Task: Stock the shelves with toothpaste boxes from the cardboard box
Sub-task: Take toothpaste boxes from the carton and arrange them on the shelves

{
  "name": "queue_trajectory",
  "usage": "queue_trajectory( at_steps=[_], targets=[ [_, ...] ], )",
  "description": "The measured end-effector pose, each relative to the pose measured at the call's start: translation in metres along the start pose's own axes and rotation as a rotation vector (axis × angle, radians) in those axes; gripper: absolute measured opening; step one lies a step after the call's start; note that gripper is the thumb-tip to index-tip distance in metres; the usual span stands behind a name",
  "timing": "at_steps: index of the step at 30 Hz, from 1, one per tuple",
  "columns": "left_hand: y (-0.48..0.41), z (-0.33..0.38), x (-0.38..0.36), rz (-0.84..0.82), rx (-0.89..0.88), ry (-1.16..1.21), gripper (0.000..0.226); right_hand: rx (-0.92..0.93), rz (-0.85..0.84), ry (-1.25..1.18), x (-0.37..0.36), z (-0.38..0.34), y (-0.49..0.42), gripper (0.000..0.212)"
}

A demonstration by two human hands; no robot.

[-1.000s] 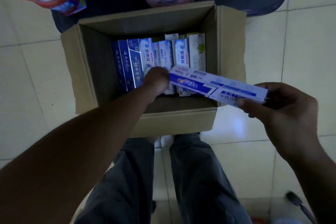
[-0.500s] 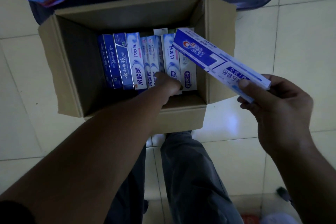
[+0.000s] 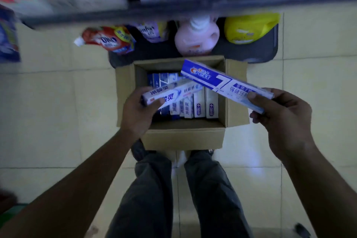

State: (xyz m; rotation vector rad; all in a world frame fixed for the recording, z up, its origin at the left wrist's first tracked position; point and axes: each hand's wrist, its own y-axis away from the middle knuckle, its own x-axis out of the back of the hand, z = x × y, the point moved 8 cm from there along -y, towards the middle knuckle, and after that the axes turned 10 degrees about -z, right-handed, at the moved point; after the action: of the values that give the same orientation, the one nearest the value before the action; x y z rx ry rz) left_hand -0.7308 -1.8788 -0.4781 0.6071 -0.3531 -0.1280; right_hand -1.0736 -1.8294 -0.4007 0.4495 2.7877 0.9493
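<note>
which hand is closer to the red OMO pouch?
Left. The left hand, holding a white toothpaste box, sits over the left edge of the cardboard box, below the red OMO pouch. The right hand, holding the Crest box, is past its right flap.

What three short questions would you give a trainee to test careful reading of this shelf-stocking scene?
1. True or false: the left hand holds nothing.
2. Which hand grips the long blue and white Crest toothpaste box? A) left B) right C) both
3. Fill in: the rounded plastic bottle just beyond the open brown cardboard box is ____ in colour.
Key: 1. False: it grips a white and blue toothpaste box. 2. B, the right hand. 3. Pink.
</note>
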Motion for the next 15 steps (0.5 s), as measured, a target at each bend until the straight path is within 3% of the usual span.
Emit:
queue_trajectory(
  at_steps=[2, 5, 7, 11, 13, 15],
  targets=[
    [0.033, 0.054, 0.046, 0.029, -0.097, 0.075, 0.037, 0.064, -0.057, 0.007, -0.020, -0.050, 0.018, 0.045],
    [0.083, 0.134, 0.097, 0.064, -0.214, 0.024, 0.028, 0.159, -0.165, 0.028, -0.041, -0.126, 0.049, 0.028],
    [0.118, 0.191, 0.128, 0.112, -0.281, 0.022, 0.023, 0.222, -0.258, 0.043, -0.055, -0.182, 0.072, 0.029],
    [0.187, 0.287, 0.172, 0.162, -0.429, 0.063, 0.036, 0.360, -0.396, 0.071, -0.077, -0.285, 0.129, 0.028],
    [0.219, 0.323, 0.190, 0.229, -0.489, 0.064, 0.036, 0.415, -0.435, 0.072, -0.087, -0.323, 0.156, 0.017],
    [0.252, 0.357, 0.211, 0.342, -0.544, 0.072, 0.030, 0.477, -0.483, 0.065, -0.095, -0.353, 0.182, 0.026]
  ],
)
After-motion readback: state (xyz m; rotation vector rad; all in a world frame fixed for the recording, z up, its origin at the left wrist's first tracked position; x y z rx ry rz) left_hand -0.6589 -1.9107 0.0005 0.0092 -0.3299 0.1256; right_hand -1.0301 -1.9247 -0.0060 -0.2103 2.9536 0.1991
